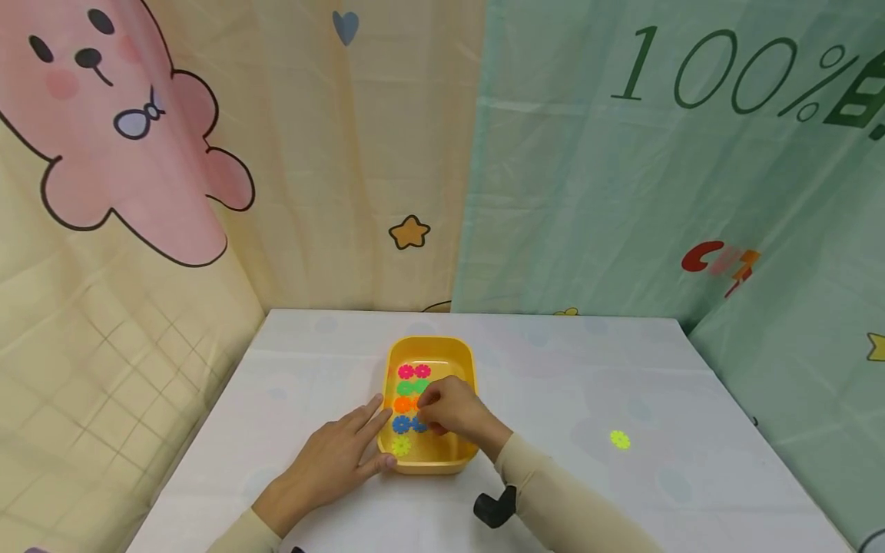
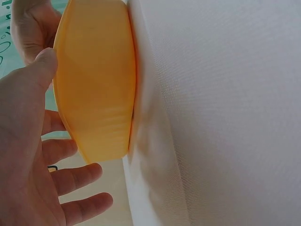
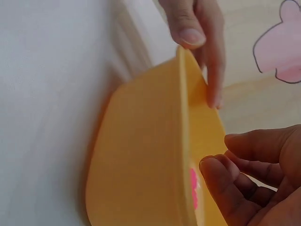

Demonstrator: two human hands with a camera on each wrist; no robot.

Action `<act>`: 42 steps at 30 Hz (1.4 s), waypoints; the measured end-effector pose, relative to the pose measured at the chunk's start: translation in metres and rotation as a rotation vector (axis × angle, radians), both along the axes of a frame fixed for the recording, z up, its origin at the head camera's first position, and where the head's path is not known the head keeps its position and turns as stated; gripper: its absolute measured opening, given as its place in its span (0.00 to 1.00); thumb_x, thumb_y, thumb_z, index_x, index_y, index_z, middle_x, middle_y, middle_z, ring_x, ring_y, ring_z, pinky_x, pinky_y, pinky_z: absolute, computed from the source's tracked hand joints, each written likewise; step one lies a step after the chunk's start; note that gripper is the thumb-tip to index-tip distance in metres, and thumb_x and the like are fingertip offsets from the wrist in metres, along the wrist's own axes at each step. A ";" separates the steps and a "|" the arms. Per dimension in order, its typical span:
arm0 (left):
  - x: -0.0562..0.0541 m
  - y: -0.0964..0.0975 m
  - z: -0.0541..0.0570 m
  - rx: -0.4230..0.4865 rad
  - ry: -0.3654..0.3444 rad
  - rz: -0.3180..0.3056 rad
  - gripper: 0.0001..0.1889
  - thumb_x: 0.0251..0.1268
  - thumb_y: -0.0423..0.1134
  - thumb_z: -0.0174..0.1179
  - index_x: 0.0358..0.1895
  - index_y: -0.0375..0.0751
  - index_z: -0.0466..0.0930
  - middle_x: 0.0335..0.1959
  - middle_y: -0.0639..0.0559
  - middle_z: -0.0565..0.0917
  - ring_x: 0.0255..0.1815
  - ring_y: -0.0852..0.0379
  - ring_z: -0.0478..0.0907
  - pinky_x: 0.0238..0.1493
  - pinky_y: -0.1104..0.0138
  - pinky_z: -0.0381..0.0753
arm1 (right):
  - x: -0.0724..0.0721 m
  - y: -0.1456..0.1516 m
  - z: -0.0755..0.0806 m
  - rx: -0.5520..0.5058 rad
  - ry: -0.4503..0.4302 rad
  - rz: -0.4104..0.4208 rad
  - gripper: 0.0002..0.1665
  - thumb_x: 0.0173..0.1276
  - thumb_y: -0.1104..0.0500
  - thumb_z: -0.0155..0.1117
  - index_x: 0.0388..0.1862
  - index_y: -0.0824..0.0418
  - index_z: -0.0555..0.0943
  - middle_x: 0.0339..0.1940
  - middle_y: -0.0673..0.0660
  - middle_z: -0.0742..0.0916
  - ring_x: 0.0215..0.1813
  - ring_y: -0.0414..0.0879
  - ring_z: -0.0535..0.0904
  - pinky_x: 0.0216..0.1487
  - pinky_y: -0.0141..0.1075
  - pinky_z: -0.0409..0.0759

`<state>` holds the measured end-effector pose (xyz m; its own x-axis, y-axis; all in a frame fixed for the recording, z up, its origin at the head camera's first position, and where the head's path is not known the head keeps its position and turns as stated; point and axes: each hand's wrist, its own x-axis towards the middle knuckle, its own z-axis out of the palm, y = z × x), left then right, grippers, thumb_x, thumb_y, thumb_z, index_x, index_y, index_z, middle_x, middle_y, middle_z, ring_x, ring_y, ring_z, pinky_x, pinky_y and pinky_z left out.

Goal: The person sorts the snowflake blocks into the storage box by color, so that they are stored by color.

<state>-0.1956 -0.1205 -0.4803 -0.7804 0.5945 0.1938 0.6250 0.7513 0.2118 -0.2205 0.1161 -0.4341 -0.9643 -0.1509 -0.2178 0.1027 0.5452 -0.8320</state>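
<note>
A yellow tray (image 1: 435, 467) stands on the table, holding small flower-shaped pieces in paired rows by colour. From the far side come pink flowers (image 1: 406, 372), green flowers (image 1: 404, 388), orange flowers (image 1: 402, 405) and blue flowers (image 1: 400, 425). A single yellow-green flower (image 1: 401, 445) lies at the near left. My left hand (image 1: 339, 459) touches the tray's left rim with spread fingers, its thumb at the near corner. Over the tray's right half is my right hand (image 1: 452, 411), fingers loosely bent, partly covering the orange and blue rows. Thumb and fingertips (image 3: 212, 165) stand apart with nothing visible between them.
Another yellow-green flower (image 1: 620, 439) lies on the white tabletop (image 1: 553, 384), well right of the tray. A black wrist-worn piece (image 1: 495, 507) hangs beside the right sleeve. Printed curtains (image 1: 359, 153) enclose the table at the back and sides.
</note>
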 end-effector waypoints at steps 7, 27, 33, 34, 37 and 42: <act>0.000 0.002 0.000 -0.002 -0.015 0.014 0.42 0.69 0.72 0.50 0.74 0.46 0.71 0.79 0.47 0.65 0.69 0.42 0.75 0.58 0.45 0.81 | 0.005 0.072 0.018 -0.105 0.020 -0.192 0.10 0.68 0.64 0.69 0.46 0.66 0.83 0.35 0.60 0.86 0.32 0.50 0.83 0.33 0.39 0.88; 0.000 -0.001 0.001 0.001 -0.025 0.008 0.42 0.69 0.73 0.49 0.75 0.46 0.69 0.79 0.47 0.64 0.71 0.43 0.72 0.58 0.45 0.81 | 0.048 0.236 0.008 0.021 0.090 -0.409 0.21 0.75 0.58 0.63 0.57 0.74 0.78 0.46 0.65 0.87 0.39 0.48 0.85 0.39 0.39 0.88; 0.000 0.000 0.001 -0.004 -0.020 0.001 0.42 0.69 0.73 0.48 0.75 0.46 0.70 0.79 0.47 0.65 0.71 0.41 0.72 0.57 0.44 0.81 | 0.058 0.260 0.004 0.111 0.095 -0.464 0.23 0.76 0.56 0.62 0.60 0.73 0.77 0.45 0.63 0.88 0.39 0.45 0.84 0.36 0.36 0.86; 0.000 0.000 0.001 -0.005 -0.017 0.000 0.42 0.70 0.73 0.48 0.75 0.46 0.70 0.79 0.46 0.65 0.71 0.41 0.72 0.57 0.44 0.81 | 0.059 0.264 0.003 0.125 0.095 -0.475 0.23 0.76 0.56 0.62 0.60 0.73 0.77 0.45 0.63 0.88 0.39 0.45 0.84 0.36 0.36 0.85; 0.000 0.000 0.002 -0.004 -0.007 -0.002 0.42 0.70 0.73 0.48 0.74 0.45 0.71 0.79 0.46 0.66 0.71 0.41 0.73 0.56 0.44 0.81 | 0.064 0.276 -0.001 0.162 0.100 -0.487 0.24 0.76 0.55 0.62 0.61 0.73 0.77 0.45 0.63 0.88 0.40 0.45 0.83 0.35 0.36 0.83; 0.000 -0.001 0.002 -0.004 -0.003 -0.002 0.42 0.70 0.72 0.48 0.74 0.45 0.71 0.78 0.46 0.66 0.71 0.41 0.73 0.56 0.44 0.81 | 0.069 0.293 -0.008 0.216 0.089 -0.464 0.30 0.76 0.54 0.61 0.68 0.72 0.72 0.52 0.67 0.85 0.46 0.51 0.82 0.37 0.37 0.82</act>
